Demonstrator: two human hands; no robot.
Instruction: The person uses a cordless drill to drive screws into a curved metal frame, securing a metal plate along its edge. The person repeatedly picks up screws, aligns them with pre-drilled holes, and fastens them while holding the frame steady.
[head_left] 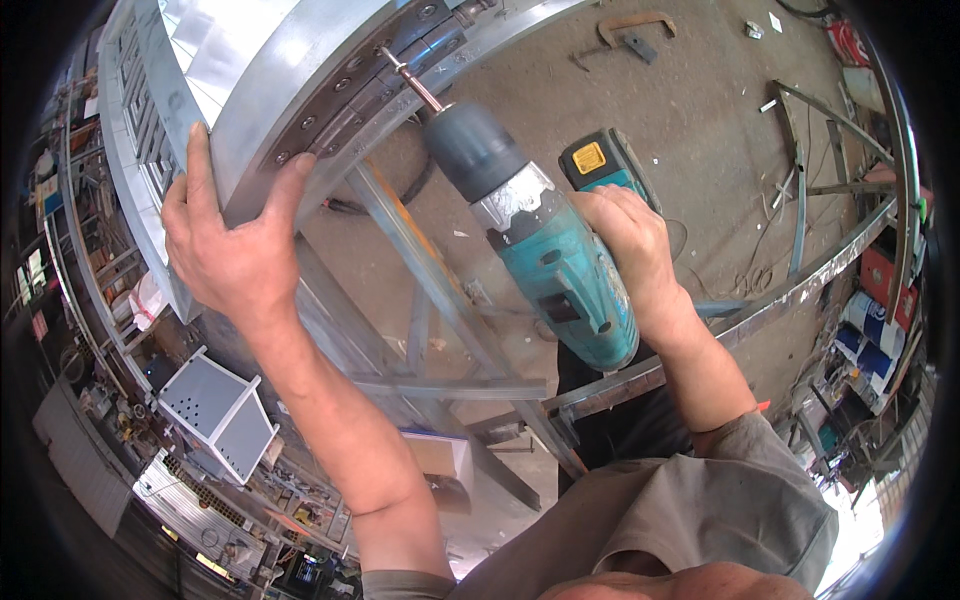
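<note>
My right hand (635, 245) is wrapped round the grip of a teal and black cordless drill (560, 265). The drill's long bit (415, 82) points up and left, its tip at a screw on a dark steel hinge (345, 100). Several screw heads show along this hinge, which lies on the edge of a silver metal frame (265, 100). My left hand (235, 235) straddles the frame's near end, thumb on the hinge side and forefinger stretched along the other side. Part of the drill's grip is hidden by its body and my fingers.
Below the frame, steel bars (430, 250) form a stand. A rusty clamp (635, 25) lies on the concrete floor. To the right stands another angled steel frame (800, 200). At lower left are a grey perforated box (215, 410) and a cluttered workbench.
</note>
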